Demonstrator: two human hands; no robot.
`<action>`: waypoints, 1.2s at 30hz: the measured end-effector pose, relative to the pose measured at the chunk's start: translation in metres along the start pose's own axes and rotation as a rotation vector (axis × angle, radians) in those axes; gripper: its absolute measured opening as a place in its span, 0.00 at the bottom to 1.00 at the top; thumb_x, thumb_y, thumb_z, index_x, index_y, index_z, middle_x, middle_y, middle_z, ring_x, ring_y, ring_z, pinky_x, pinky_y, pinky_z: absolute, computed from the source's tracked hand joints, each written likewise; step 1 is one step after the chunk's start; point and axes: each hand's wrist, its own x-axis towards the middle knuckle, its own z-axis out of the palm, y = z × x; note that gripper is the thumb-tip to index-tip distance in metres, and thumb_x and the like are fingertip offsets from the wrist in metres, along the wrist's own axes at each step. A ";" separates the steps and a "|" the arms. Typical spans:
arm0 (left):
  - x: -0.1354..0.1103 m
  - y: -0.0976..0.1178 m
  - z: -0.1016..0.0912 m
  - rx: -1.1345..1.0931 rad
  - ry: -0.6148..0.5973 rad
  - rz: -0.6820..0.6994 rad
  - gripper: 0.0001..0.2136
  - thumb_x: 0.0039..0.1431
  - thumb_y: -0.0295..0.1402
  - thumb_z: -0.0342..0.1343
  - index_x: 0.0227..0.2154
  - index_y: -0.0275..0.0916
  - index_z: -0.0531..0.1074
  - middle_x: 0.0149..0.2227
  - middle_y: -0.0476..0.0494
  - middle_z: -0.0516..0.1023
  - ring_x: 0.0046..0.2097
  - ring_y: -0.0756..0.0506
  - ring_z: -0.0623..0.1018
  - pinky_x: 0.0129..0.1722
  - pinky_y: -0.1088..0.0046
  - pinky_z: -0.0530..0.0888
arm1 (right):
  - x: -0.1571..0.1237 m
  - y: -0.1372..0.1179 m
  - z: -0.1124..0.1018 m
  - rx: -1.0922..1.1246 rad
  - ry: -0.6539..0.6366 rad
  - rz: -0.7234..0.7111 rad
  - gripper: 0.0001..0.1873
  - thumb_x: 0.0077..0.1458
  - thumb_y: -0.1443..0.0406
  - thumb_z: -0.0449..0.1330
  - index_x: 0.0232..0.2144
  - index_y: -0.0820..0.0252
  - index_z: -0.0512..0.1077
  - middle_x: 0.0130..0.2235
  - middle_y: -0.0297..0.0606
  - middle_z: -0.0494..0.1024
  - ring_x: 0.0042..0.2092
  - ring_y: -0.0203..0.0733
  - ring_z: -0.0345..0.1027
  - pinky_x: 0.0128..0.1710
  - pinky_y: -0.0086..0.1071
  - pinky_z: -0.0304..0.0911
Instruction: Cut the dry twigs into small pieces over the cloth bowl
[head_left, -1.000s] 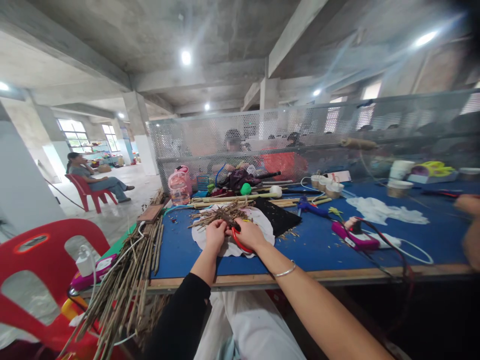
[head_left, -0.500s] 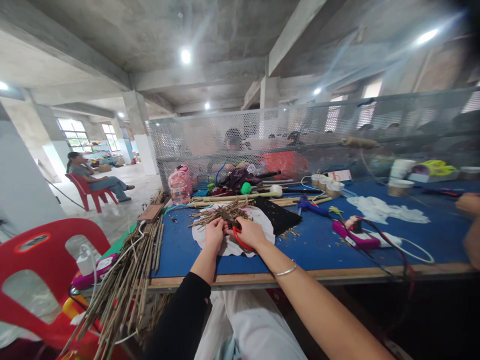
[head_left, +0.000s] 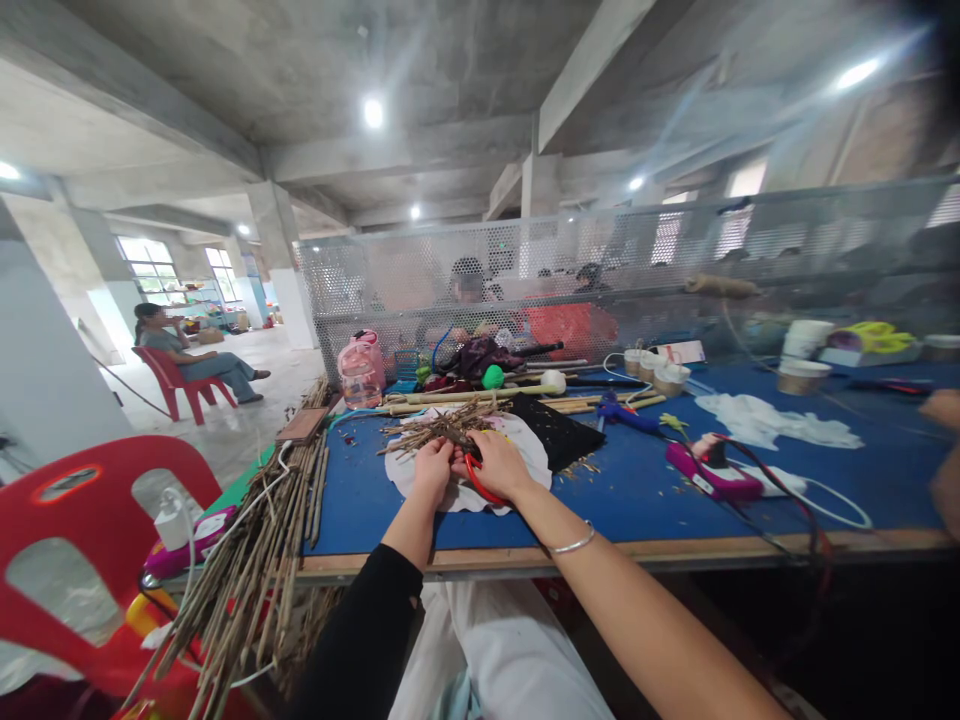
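- Short twigs point(head_left: 411, 432) heaped on white cloth point(head_left: 397, 468): probably light, stiff, brittle; best pinched near one end.
- Left hand point(head_left: 432, 470): fingers bent (pinching anything? cannot tell).
- Right hand point(head_left: 501, 466): wrapped around the red-handled tool point(head_left: 474, 480).

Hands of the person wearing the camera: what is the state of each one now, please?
Left hand: fingers closed beside the twigs; whatever they pinch cannot be told.
Right hand: closed around the red-handled tool.

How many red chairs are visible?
2: one chair in the left foreground, beside the stick bundle; a second chair farther back left, under a seated person. Others may be hidden behind the mesh partition.
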 end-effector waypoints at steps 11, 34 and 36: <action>-0.003 0.001 0.001 0.081 0.008 0.042 0.10 0.43 0.38 0.59 0.22 0.36 0.69 0.19 0.48 0.70 0.21 0.52 0.69 0.23 0.77 0.66 | 0.000 -0.004 -0.005 -0.018 -0.024 0.026 0.36 0.47 0.47 0.57 0.55 0.58 0.59 0.49 0.48 0.67 0.52 0.50 0.58 0.50 0.40 0.50; -0.006 0.008 0.000 -0.009 0.051 -0.014 0.12 0.42 0.38 0.61 0.21 0.35 0.67 0.18 0.51 0.66 0.19 0.55 0.65 0.19 0.80 0.63 | -0.001 -0.007 -0.006 -0.024 -0.168 0.088 0.27 0.54 0.44 0.46 0.42 0.56 0.67 0.37 0.44 0.78 0.40 0.46 0.71 0.33 0.30 0.57; -0.005 0.009 0.000 -0.005 0.086 -0.009 0.11 0.42 0.37 0.61 0.22 0.35 0.68 0.19 0.51 0.67 0.20 0.55 0.66 0.21 0.80 0.64 | -0.002 -0.006 -0.006 -0.048 -0.155 0.103 0.28 0.52 0.42 0.47 0.43 0.56 0.66 0.37 0.44 0.77 0.41 0.47 0.71 0.35 0.32 0.58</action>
